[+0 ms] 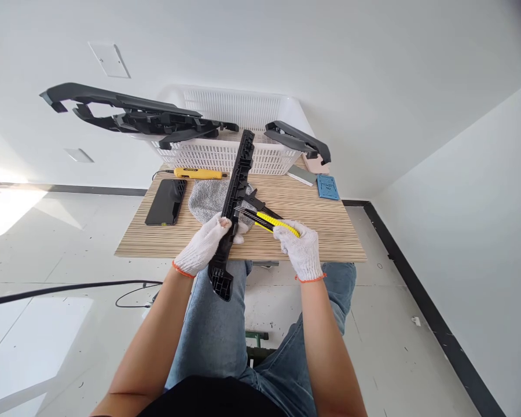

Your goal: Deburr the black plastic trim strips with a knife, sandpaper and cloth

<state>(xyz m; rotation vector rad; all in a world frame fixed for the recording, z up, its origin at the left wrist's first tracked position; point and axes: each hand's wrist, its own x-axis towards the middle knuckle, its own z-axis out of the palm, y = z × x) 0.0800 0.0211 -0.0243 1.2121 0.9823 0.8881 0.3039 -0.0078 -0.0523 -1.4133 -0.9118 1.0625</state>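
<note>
My left hand (211, 238), in a white knit glove, grips a long black plastic part (235, 200) near its lower middle. The part stands at a slant over the table's front edge, its wide end towards me. In my right hand (300, 243), also gloved, is a yellow and black utility knife (278, 223). Its blade end points left and meets the edge of the black part just above my left fingers. Behind the knife a branching black piece (256, 201) shows; whether it joins the long part I cannot tell.
A white basket (200, 155) at the back holds black plastic parts (156, 119) that jut out left and right. On the wooden table (330, 231) lie a phone (167, 201), a grey cloth (206, 197), a yellow tool (197, 174), a grey block (301, 175) and a blue pad (327, 187).
</note>
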